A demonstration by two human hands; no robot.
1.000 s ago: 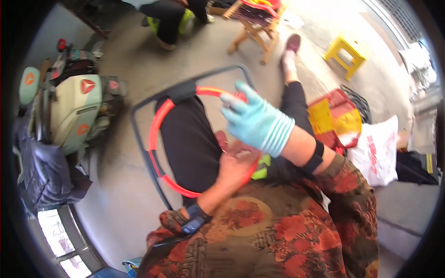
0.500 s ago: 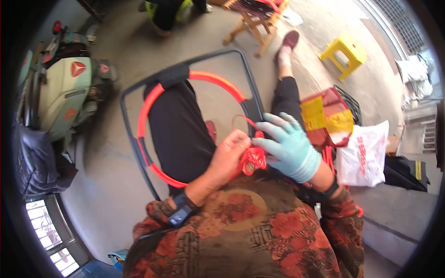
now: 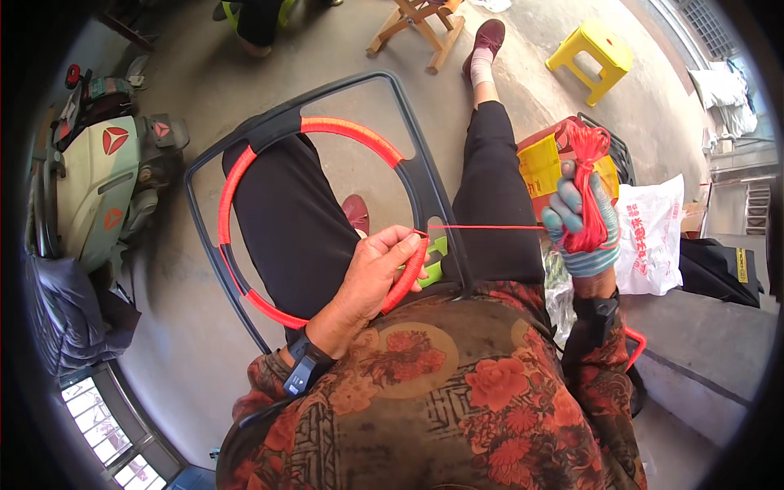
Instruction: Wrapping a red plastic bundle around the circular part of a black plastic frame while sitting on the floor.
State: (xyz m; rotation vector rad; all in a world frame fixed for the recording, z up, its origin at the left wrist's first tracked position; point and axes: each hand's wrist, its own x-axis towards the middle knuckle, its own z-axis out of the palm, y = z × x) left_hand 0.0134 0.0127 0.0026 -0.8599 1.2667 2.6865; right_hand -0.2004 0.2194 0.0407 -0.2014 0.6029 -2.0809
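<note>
Across my lap lies a dark frame (image 3: 452, 237) with rounded corners, holding a ring (image 3: 341, 128) largely wrapped in red-orange cord, with bare black sections between. My bare left hand (image 3: 377, 265) is closed round the ring's near right part, thumb pressed on the wrapping. In my right hand (image 3: 578, 224), which wears a pale blue knitted glove with grey fingers, is a bundle of red cord (image 3: 590, 151), tied round its middle. A single strand (image 3: 490, 227) runs taut between the two hands. Something bright green (image 3: 435, 260) shows behind the left fingertips.
To the right are a red and yellow bag (image 3: 539, 163), a white plastic bag (image 3: 651, 237) and a grey ledge (image 3: 702, 343). A yellow stool (image 3: 594, 57) and a wooden folding stool (image 3: 416, 28) stand farther off. On the left is a scooter (image 3: 102, 184).
My right hand has swung out to the right with the cord bundle, drawing the strand straight. The left hand has moved slightly left and now grips the ring.
</note>
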